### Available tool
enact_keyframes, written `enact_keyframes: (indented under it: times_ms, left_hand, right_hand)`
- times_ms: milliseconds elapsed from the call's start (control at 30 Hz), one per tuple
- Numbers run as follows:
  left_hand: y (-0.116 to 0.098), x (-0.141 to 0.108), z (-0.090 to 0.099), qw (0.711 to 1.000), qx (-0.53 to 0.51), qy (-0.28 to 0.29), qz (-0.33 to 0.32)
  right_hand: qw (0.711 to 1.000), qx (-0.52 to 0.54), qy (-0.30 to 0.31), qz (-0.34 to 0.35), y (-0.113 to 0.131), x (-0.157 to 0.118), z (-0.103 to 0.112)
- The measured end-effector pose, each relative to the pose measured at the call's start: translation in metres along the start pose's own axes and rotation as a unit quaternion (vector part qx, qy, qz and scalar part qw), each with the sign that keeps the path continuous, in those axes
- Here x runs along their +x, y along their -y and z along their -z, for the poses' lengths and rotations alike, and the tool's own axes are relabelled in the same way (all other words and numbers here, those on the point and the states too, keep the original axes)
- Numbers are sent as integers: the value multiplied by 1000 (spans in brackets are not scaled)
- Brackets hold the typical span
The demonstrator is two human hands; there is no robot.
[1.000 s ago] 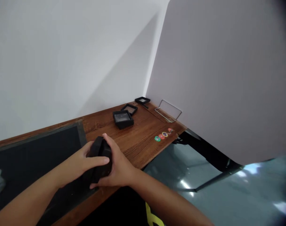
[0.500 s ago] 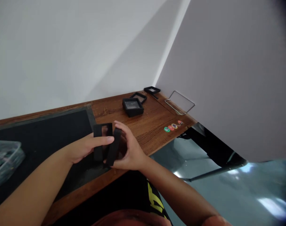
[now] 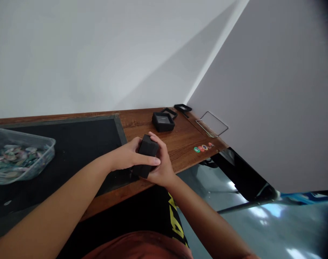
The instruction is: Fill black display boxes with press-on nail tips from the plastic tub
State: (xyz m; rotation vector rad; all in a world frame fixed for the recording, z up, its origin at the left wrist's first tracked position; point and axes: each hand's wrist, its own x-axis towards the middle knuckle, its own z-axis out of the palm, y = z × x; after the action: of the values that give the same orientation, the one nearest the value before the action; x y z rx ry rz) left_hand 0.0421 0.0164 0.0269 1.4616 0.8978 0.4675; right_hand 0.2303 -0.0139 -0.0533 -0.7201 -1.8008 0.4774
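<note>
Both hands are closed around a small black box (image 3: 148,145), held tilted above the table's front edge. My left hand (image 3: 130,155) grips it from the left, its thumb lying across the near face. Wrapped around the right side is my right hand (image 3: 164,166), with its fingertips at the top edge. The box's far side and most of the left fingers are hidden. Beyond the hands, a black box with a recessed top (image 3: 163,122) rests on the wooden table (image 3: 138,124). A black frame (image 3: 172,113) lies just behind it.
On the left, a clear plastic tub (image 3: 49,153) of small shiny, shell-like pieces stands on a black mat (image 3: 84,144). Another black frame (image 3: 183,107) lies in the far corner. A bent wire stand (image 3: 227,128) leans by the right wall. Round stickers (image 3: 204,148) mark the right edge.
The two black parts that were apart in my hands are now pressed together as one block. The view has shifted left, showing more of the tub.
</note>
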Motion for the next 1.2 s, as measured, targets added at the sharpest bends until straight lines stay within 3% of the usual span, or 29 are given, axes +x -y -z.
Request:
enact_keyframes:
  times_ms: [200, 400, 533, 600, 667, 767, 900, 1033, 1200]
  left_hand:
    - [-1, 0, -11, 999, -10, 27, -32]
    - [0, 1, -17, 997, 28, -21, -74]
    - [-2, -1, -18, 982, 130, -110, -78]
    - [-4, -4, -18, 959, 207, -172, -88]
    - [-5, -6, -19, 928, 283, -213, -116]
    - [-4, -7, -22, 886, 372, -230, -154]
    - [4, -3, -25, 859, 437, -216, -157]
    - [9, 3, -30, 855, 453, -203, -148]
    - [15, 11, -37, 869, 441, -170, -149]
  right_hand:
    - [1000, -28, 6, -5, 13, 4, 11]
    - [997, -34, 54, -34, 19, 11, 22]
    - [979, 5, 172, -110, 35, 33, 42]
    - [955, 74, 239, -161, 48, 51, 58]
    - [944, 92, 258, -183, 59, 69, 73]
    - [941, -21, 285, -184, 69, 88, 84]
    - [895, -195, 358, -181, 73, 96, 80]
    - [874, -271, 371, -161, 74, 95, 74]
    - [852, -286, 390, -201, 66, 93, 84]
